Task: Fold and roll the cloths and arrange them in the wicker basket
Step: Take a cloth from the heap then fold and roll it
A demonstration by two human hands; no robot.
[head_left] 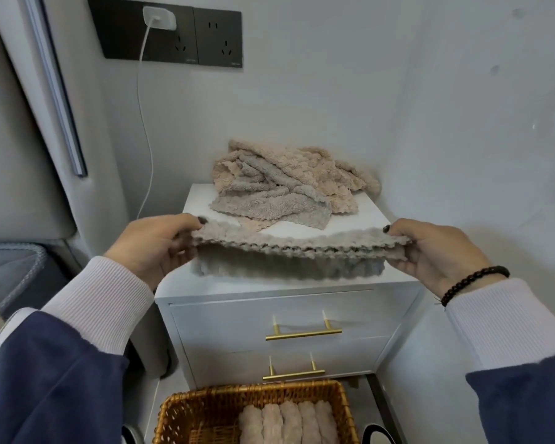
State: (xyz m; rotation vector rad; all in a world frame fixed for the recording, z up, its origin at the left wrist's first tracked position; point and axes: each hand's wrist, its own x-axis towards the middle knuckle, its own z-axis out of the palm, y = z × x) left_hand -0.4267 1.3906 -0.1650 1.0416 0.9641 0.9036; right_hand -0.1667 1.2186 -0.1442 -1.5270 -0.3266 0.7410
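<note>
Grey cloth (289, 248), folded double, stretched over white nightstand (289, 283).
Pinched at either end by left hand (154, 245) and right hand (436, 251); wicker basket (205, 408) below.

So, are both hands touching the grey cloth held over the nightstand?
Touching. The head view shows the left hand and right hand each pinching an end of the grey cloth.
</note>
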